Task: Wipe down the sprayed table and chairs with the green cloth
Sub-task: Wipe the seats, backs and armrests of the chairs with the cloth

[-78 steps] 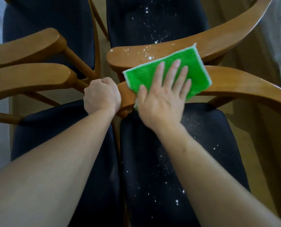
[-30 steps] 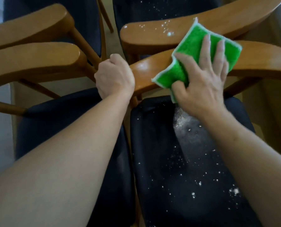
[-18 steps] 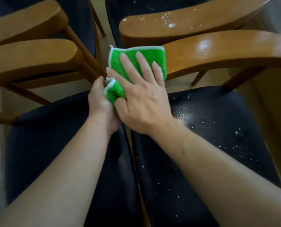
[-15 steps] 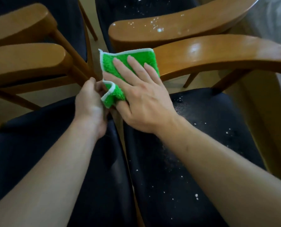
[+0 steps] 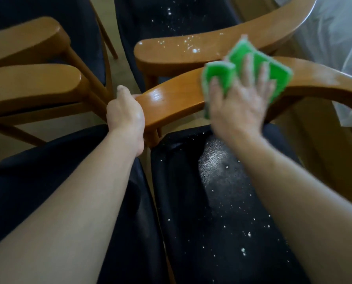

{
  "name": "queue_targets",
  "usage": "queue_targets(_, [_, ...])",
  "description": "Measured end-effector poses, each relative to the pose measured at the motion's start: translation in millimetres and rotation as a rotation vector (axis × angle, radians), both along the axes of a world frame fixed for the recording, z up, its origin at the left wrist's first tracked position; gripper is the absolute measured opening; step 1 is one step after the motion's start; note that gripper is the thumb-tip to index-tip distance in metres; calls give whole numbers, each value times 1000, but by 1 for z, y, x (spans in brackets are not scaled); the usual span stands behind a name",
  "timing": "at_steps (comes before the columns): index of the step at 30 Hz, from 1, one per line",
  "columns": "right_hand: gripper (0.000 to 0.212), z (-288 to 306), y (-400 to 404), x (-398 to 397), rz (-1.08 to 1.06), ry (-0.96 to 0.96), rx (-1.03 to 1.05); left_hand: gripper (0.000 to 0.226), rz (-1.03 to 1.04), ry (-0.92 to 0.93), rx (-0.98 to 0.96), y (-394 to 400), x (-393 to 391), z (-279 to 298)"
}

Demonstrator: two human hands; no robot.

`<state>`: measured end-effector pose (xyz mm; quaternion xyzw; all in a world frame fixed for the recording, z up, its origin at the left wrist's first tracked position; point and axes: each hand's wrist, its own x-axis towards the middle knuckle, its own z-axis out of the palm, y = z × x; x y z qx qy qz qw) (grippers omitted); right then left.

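Head view: the right hand [image 5: 239, 103], fingers spread and blurred, presses the folded green cloth [image 5: 242, 66] flat onto a curved glossy wooden chair rail [image 5: 175, 103]. The left hand [image 5: 126, 115] grips that rail's end. White droplets speckle the dark upholstered seat [image 5: 218, 212] below and the farther wooden rail [image 5: 181, 50].

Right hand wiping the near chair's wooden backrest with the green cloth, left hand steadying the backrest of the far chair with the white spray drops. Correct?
Not quite. In the head view the left hand grips the end of the same near backrest that the right hand wipes with the green cloth. The speckled far backrest is untouched.
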<state>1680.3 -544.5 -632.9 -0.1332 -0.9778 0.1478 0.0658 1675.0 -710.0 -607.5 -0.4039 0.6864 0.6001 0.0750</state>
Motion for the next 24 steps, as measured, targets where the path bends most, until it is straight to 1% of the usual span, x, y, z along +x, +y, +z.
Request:
queue_targets(1, [60,-2,-23,7,101,20,0,35,5,1,1,-1,0,0])
queue_targets(2, [58,-3,-46,16,203,44,-3,36,15,11,42,-3,0,-1])
queue_targets(4, [55,-3,-82,33,386,99,-19,43,4,56,212,-10,2,-3])
queue_targets(6, [54,-3,-97,44,496,128,-38,48,-38,73,342,-17,9,-5])
queue_targets(8, [52,-3,-82,40,595,142,-12,47,-25,66,355,-18,19,-13])
queue_targets(10, [52,-5,-48,27,644,126,62,53,-30,68,265,-18,27,-24])
queue_targets(11, [53,-5,-26,19,597,105,78,59,-50,69,220,-17,31,-28])
queue_targets(12, [55,-5,-2,12,504,89,79,61,-70,71,193,-18,35,-31])
queue_targets(14, [56,-6,53,6,262,74,86,68,-80,82,175,-18,42,-35])
queue_targets(16, [54,-6,107,9,87,78,124,73,-49,85,148,-18,48,-38])
queue_targets(18, [57,-5,149,13,-60,85,159,70,0,61,95,-16,54,-41])
queue_targets(21, [61,-5,170,7,-283,119,140,54,-4,9,33,-13,69,-51])
queue_targets(23, [59,-6,155,-1,-361,149,79,51,-21,-35,26,-11,83,-61])
queue_targets(24, [59,-7,139,-4,-365,155,45,50,-22,-55,33,-10,90,-64])
